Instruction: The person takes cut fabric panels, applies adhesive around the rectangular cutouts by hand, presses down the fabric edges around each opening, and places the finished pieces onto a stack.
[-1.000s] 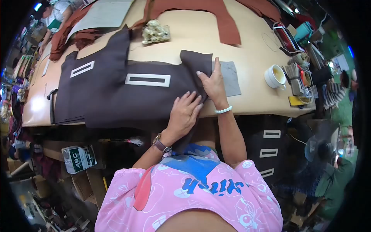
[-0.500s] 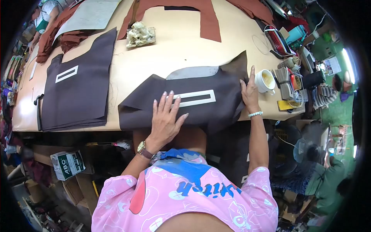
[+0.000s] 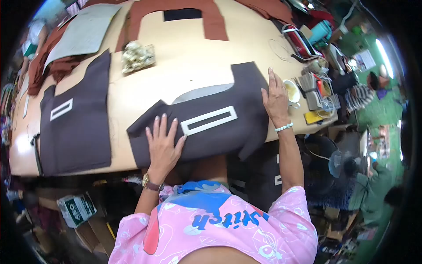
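Note:
A dark fabric panel (image 3: 246, 90) lies in front of me on the table, overhanging its front edge. A white rectangular frame-shaped strip (image 3: 212, 126) sits on it. My left hand (image 3: 163, 147) rests flat with fingers spread on the panel, just left of the strip. At the panel's right edge is my right hand (image 3: 277, 100), fingers stretched out and thumb apart; whether it touches the cloth I cannot tell. Close beside it stands a white cup (image 3: 292, 90). A pale grey piece (image 3: 204, 93) shows in the panel's curved cutout.
More dark panels (image 3: 81, 141) with a similar white strip lie stacked at left. A clear bag of off-white bits (image 3: 137, 57) and rust-coloured cloth (image 3: 215, 26) lie farther back. Bundled items (image 3: 311, 90) crowd the table's right side. Another person (image 3: 35, 37) stands at far left.
The view has shifted. The panel's upper right corner, raised and folded before, now lies flatter. My left hand has slid left off the white strip, which now shows whole.

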### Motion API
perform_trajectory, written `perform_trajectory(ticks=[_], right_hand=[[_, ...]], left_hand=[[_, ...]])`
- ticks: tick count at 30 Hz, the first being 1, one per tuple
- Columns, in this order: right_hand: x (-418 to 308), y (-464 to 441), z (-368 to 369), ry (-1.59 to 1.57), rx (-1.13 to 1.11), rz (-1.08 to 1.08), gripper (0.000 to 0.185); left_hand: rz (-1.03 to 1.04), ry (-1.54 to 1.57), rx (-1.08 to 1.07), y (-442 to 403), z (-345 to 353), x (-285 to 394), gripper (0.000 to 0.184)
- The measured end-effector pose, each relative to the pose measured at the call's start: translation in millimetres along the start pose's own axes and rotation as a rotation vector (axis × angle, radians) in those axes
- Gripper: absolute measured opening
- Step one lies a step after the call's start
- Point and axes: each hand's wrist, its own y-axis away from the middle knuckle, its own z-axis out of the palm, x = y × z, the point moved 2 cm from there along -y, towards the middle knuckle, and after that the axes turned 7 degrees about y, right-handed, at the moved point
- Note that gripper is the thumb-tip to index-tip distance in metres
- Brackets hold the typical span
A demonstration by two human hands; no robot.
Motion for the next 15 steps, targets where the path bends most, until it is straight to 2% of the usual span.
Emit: perform_trajectory(ticks=[1,2,5,6,9,10,15], right_hand=[[6.7,1.3,-9.8,0.051,0.06,-0.022,0.064],[22.0,1.3,-14.3,0.052,0.045,0.021,0.051],[65.8,8.9,-21.8,0.164,-0.097,0.097,0.045],[77.2,12.6,-22.2,0.154,-0.275,0.176,0.051],[89.8,22.0,-20.6,0.222,-0.499,0.213,0.062],[90.3,23.4,-18.7,0.212,-0.538,0.228,0.07],[87.4,17.5,-11.3,0.111,-0.563,0.28,0.078]], left_hand=[[0.003,0.007,0.004,0.6,0.7,-0.8,0.05],[0.004,0.009,-0.001,0.5,0.3,-0.1,0.05],[0.005,0.016,-0.008,-0.3,-2.1,1.8,0.05],[0.01,0.016,-0.01,0.0,-2.4,1.7,0.05],[0.009,0.023,-0.012,-1.0,-4.1,2.8,0.051],[0.006,0.025,-0.015,-1.0,-4.1,3.4,0.051],[0.004,0.023,-0.019,-0.7,-3.6,3.8,0.051]])
